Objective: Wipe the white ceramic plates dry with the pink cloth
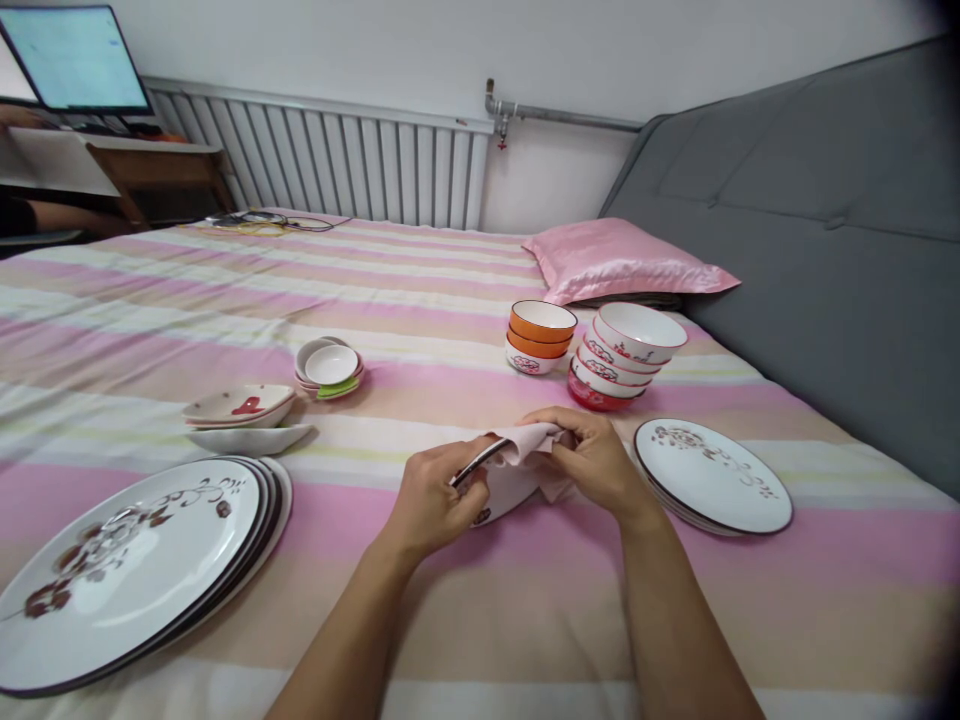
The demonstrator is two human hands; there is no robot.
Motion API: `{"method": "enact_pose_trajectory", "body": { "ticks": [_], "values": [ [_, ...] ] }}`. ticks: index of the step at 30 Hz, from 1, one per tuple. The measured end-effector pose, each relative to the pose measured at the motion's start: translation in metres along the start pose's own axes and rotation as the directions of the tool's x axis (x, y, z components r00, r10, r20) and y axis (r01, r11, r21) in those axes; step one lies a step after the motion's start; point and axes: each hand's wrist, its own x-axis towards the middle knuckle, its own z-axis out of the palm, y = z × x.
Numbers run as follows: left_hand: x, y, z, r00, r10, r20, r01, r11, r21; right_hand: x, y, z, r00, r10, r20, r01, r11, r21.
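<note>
1. I see, left to right: oval plates (142,565), boat-shaped dishes (240,405), small dishes (331,365), orange-topped bowl stack (540,338), taller bowl stack (630,350), round plates (712,475) near the right hand (589,462).
2. Left hand (442,495): thumb and fingers pinched on rim of the plate (508,495).
3. Plate tilted between hands, over bedspread (510,610).
4. Right fingers closed on pink cloth (534,442), draped over rim.
5. Plate: white, dark-rimmed.

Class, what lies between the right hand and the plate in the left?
A pink cloth, wrapped over the edge of the plate, in the head view.
</note>
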Motion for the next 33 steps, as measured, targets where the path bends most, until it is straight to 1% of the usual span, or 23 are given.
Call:
{"method": "enact_pose_trajectory", "body": {
  "ticks": [4,10,13,15,17,20,22,27,30,33],
  "values": [
    [0.000,0.000,-0.001,1.000,-0.021,-0.012,0.021,1.000,-0.004,0.001,0.008,-0.009,0.998,0.062,0.024,-0.063,0.998,0.022],
    [0.000,-0.003,0.000,0.997,-0.068,-0.047,0.068,0.998,-0.008,0.000,0.010,-0.015,0.994,0.087,0.070,-0.087,0.996,0.002],
    [0.001,-0.003,-0.001,0.996,-0.072,-0.055,0.071,0.997,-0.024,-0.001,0.008,-0.016,0.996,0.046,0.072,-0.048,0.999,0.021],
    [0.001,-0.002,-0.001,0.995,-0.078,-0.056,0.076,0.997,-0.028,-0.002,0.007,-0.015,0.999,0.018,0.044,-0.022,0.996,0.090],
    [0.002,-0.001,-0.002,0.995,-0.084,-0.061,0.083,0.996,-0.021,-0.001,0.008,-0.014,1.000,0.013,-0.008,-0.012,0.991,0.130],
    [0.002,0.000,-0.002,0.995,-0.069,-0.065,0.068,0.998,-0.017,0.001,0.009,-0.010,0.994,0.023,-0.107,-0.017,0.998,0.056],
    [0.002,0.000,-0.001,0.997,-0.049,-0.066,0.047,0.999,-0.020,0.001,0.009,-0.008,0.991,0.007,-0.133,-0.006,1.000,0.006],
    [0.001,-0.002,0.000,0.995,-0.024,-0.096,0.024,1.000,-0.003,0.000,0.004,-0.003,0.987,-0.057,-0.148,0.060,0.998,0.013],
    [0.001,-0.003,0.000,0.995,-0.013,-0.099,0.014,1.000,0.009,0.000,-0.001,0.001,0.984,-0.127,-0.122,0.128,0.992,0.006],
    [0.000,-0.002,0.000,0.995,-0.029,-0.093,0.030,0.999,0.013,0.002,-0.003,0.003,0.977,-0.190,-0.099,0.192,0.981,0.010]
  ]
}}
